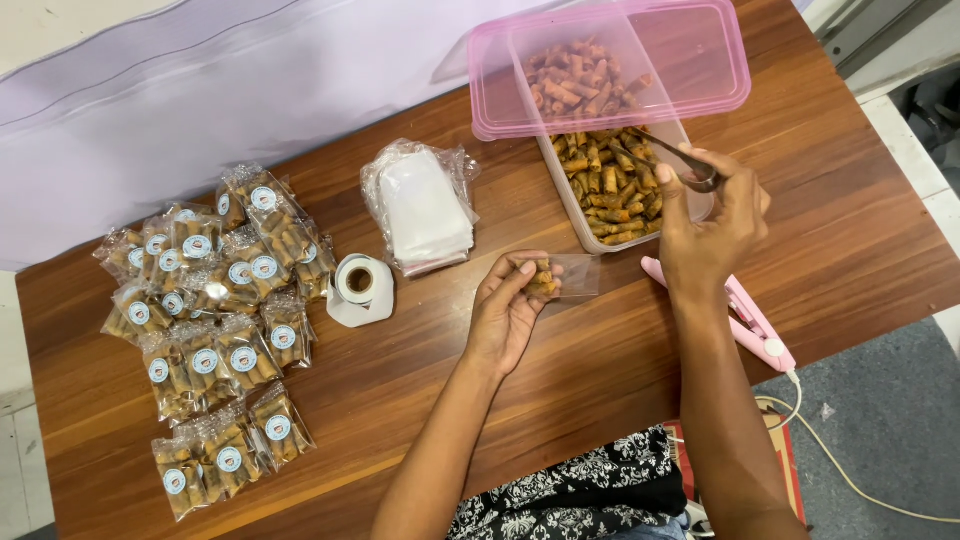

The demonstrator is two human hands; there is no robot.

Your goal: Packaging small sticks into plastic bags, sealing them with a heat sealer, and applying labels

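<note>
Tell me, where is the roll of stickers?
In the head view, the sticker roll sits on the table left of centre, between the pile of filled packets and the stack of empty bags, just left of the left hand.

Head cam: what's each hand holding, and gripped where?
Left hand holds a small clear bag with a few snack rolls in it, pinched at its left end. Right hand holds metal tongs by the handle end, tips in the snack container.
</note>
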